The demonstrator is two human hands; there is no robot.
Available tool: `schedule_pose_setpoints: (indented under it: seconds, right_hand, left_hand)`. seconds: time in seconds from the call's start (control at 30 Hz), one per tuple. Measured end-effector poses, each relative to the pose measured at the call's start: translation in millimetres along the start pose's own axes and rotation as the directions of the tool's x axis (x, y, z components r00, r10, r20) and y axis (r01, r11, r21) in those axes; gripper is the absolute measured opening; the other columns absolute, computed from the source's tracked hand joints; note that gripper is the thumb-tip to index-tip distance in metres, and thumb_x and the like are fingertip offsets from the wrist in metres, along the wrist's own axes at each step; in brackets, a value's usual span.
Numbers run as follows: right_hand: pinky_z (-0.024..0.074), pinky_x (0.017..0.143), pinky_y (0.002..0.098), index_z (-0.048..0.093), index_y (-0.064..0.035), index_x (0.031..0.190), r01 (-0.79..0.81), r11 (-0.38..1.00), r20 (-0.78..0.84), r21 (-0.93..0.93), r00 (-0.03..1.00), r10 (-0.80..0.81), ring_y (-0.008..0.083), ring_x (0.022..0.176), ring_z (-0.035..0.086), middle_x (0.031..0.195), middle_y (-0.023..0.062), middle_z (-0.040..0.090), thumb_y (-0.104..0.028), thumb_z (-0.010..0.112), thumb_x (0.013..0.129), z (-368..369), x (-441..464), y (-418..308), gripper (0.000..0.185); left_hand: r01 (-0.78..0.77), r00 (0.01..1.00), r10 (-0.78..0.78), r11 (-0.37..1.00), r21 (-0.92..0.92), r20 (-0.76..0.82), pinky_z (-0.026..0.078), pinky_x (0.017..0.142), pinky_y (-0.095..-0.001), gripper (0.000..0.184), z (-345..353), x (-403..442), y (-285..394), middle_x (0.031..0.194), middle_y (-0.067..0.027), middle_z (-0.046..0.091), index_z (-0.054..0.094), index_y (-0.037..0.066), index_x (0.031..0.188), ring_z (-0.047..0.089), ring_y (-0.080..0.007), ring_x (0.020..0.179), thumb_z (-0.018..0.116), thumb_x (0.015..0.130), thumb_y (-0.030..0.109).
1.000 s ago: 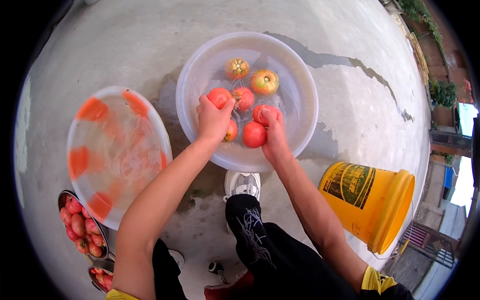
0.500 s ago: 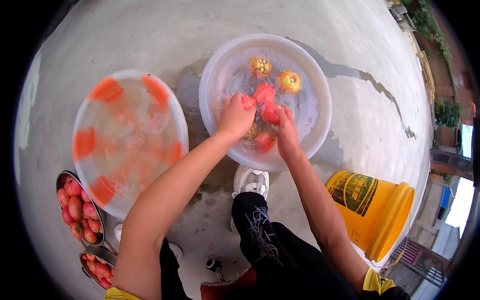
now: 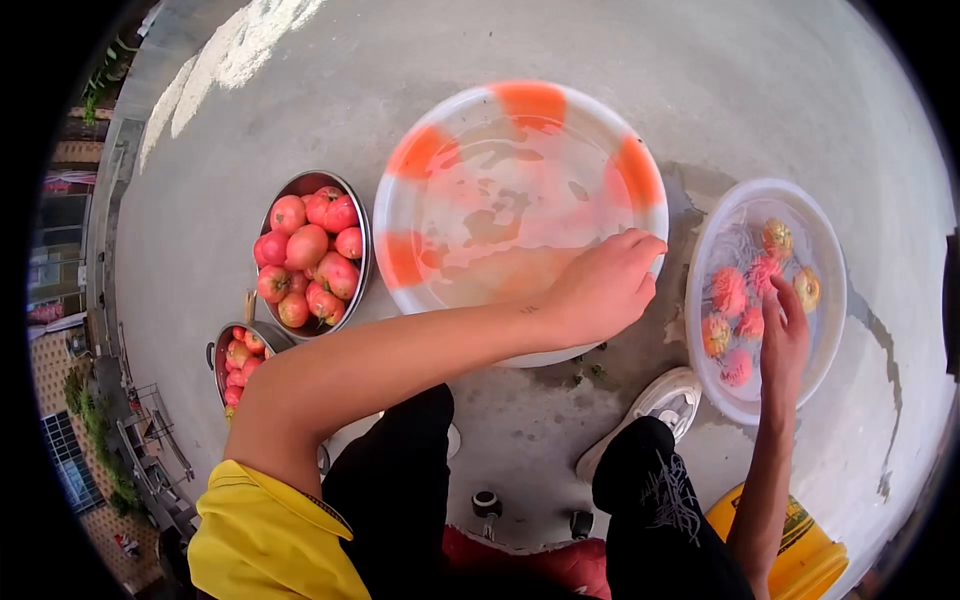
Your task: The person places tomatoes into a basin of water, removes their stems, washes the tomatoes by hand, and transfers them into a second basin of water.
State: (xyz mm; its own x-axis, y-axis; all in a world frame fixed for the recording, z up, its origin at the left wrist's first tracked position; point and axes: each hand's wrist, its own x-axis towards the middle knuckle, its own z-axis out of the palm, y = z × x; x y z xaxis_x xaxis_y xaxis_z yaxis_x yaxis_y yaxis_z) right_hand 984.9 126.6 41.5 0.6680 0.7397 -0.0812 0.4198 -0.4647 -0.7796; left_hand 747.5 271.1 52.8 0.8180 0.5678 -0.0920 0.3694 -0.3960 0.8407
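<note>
My left hand (image 3: 610,285) is over the right rim of the orange-and-white basin (image 3: 393,190), which holds water. Its fingers are curled, and whatever they may hold is hidden. To the right, my right hand (image 3: 785,325) reaches into the pale plastic basin (image 3: 836,300), fingers extended and slightly apart. Close to its fingertips is a red tomato (image 3: 763,272) in rippling water. Another red tomato (image 3: 728,290) and a yellowish tomato (image 3: 806,288) are also in that basin, among several.
At left stand a metal bowl (image 3: 366,262) heaped with tomatoes and a smaller pot (image 3: 217,372) of tomatoes. A yellow bucket (image 3: 800,545) lies at lower right. My shoe (image 3: 665,405) is between the two basins. Wet patches mark the concrete floor (image 3: 760,110).
The view has swung left. My left hand has moved from the pale basin to the orange-and-white one. My right hand has come off the tomato it was grasping and stays over the pale basin.
</note>
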Motion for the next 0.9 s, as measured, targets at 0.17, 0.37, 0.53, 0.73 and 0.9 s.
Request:
schedule_pose_setpoints:
  seconds: [0.17,0.37,0.53,0.73,0.9]
  right_hand:
    - [0.0444,0.095,0.0367,0.06,-0.0022,0.118,0.159,0.987,0.296,-0.034,0.945,-0.143,0.0269,0.113,0.058,0.117,0.013,0.063,-0.014,0.057,0.092,61,-13,-91,0.029]
    - [0.0466,0.091,0.0409,0.058,-0.0013,0.113,0.619,0.783,0.678,0.056,0.552,-0.485,0.0347,0.105,0.058,0.116,0.0163,0.059,-0.012,0.058,0.089,149,-34,-167,0.026]
    - [0.0486,0.088,0.0426,0.056,-0.002,0.116,0.762,0.634,0.892,0.133,0.187,-0.411,0.0344,0.103,0.059,0.11,0.0164,0.059,-0.014,0.058,0.088,225,-58,-209,0.03]
    - [0.0494,0.087,0.0435,0.051,-0.003,0.121,0.756,0.534,0.736,0.377,0.105,-0.669,0.0354,0.099,0.059,0.108,0.0188,0.057,-0.018,0.06,0.086,374,-100,-264,0.039]
    - [0.0507,0.088,0.0455,0.049,-0.0054,0.125,0.807,0.543,0.67,0.229,0.274,-0.69,0.038,0.113,0.053,0.121,0.0197,0.052,-0.03,0.069,0.082,471,-133,-290,0.054]
  left_hand:
    - [0.305,0.842,-0.201,0.942,0.136,-0.501,0.041,0.097,-0.0426,0.032,-98,-120,-96,0.116,-0.0215,0.056,0.053,-0.002,0.118,0.054,-0.0372,0.111,0.053,0.088,0.01]
    - [0.678,0.674,-0.12,0.491,0.547,-0.728,0.034,0.106,-0.0496,0.057,-200,-262,-202,0.142,-0.0176,0.041,0.049,0.007,0.133,0.037,-0.0401,0.13,0.067,0.083,0.027]
    - [0.684,0.721,-0.282,0.435,0.586,-0.633,0.032,0.11,-0.0535,0.082,-245,-283,-227,0.149,-0.0155,0.031,0.047,0.017,0.139,0.023,-0.0424,0.138,0.079,0.069,0.046]
    - [0.602,0.788,-0.285,0.544,0.585,-0.546,0.039,0.106,-0.0476,0.083,-263,-304,-224,0.14,-0.0119,0.039,0.046,0.014,0.139,0.035,-0.0384,0.126,0.081,0.065,0.022]
    - [0.729,0.634,-0.236,0.5,0.468,-0.737,0.047,0.098,-0.0453,0.084,-260,-323,-242,0.137,-0.0168,0.037,0.039,0.011,0.142,0.044,-0.0406,0.121,0.079,0.069,0.017]
